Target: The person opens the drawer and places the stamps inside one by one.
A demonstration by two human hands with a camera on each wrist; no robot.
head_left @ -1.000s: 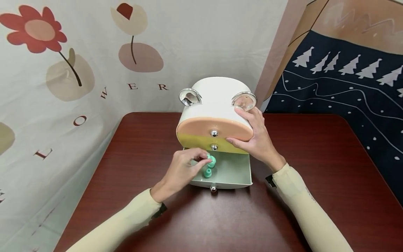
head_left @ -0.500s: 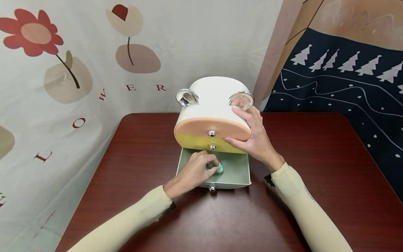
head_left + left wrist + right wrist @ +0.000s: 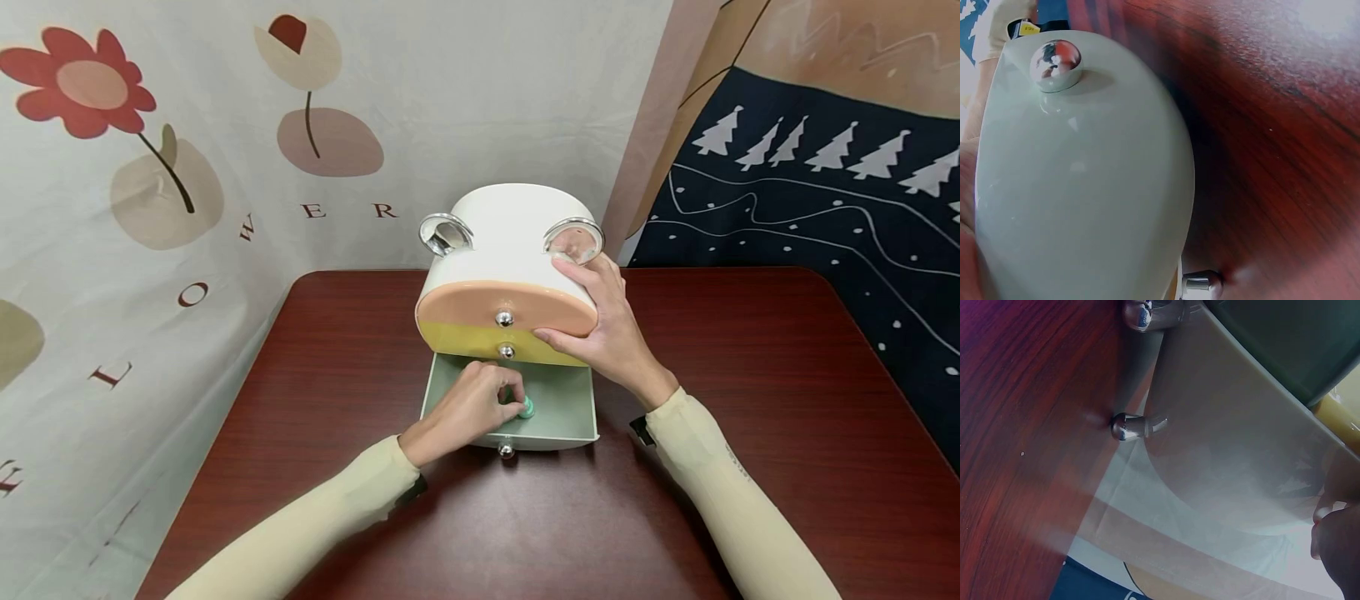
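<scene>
In the head view a small drawer cabinet point(image 3: 517, 208) stands on the table, white-bodied with an orange top drawer front point(image 3: 465, 304) and a yellow one point(image 3: 465, 337). Its pale green bottom drawer point(image 3: 566, 404) is pulled out. Inside it, my left hand point(image 3: 468, 408) pinches a small turquoise-green piece point(image 3: 528, 407) between thumb and finger. The hand may hide a second such piece. My right hand point(image 3: 615, 333) grips the cabinet's right side, thumb on the front and fingers near the silver ear. In the right wrist view its fingertips point(image 3: 1329, 531) touch the body.
Two round silver ears point(image 3: 446, 233) stick up from the cabinet. A silver knob point(image 3: 507, 451) juts from the open drawer's front. Silver feet point(image 3: 1127, 427) lift the cabinet off the dark red table point(image 3: 345, 350). Printed cloths point(image 3: 450, 100) hang behind.
My left hand has moved right and deeper over the open drawer, carrying a green piece. Two green pieces showed earlier; one shows now. The right hand keeps its grip.
</scene>
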